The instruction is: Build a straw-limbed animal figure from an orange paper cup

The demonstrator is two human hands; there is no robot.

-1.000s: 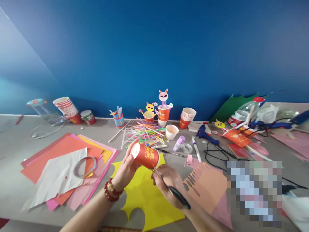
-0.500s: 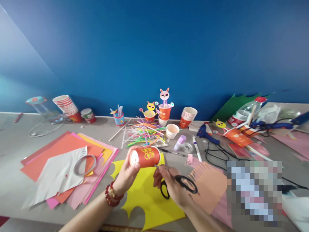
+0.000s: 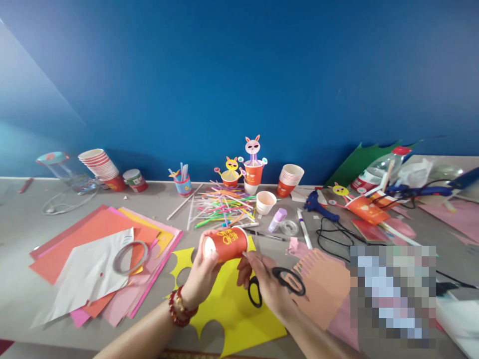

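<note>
- A red paper cup with yellow printed characters [image 3: 232, 246] was held on its side above the grey counter [image 3: 153, 202] by the left hand [image 3: 202, 275], whose fingers were closed around its white-bottomed end.
- A pair of scissors with black looped handles [image 3: 276, 272] was gripped in the right hand [image 3: 266, 283]; the tip was pointed near the rim of the cup, but whether the rim was touched could not be told.
- Below both hands, a bright yellow sheet with scalloped edges [image 3: 220, 304] was laid on the counter.
- At its right, a peach-coloured sheet [image 3: 325, 294] was placed.
- Behind the cup, many thin multicoloured sticks [image 3: 224, 205] were heaped, beside a small white paper cup [image 3: 265, 205].
</note>
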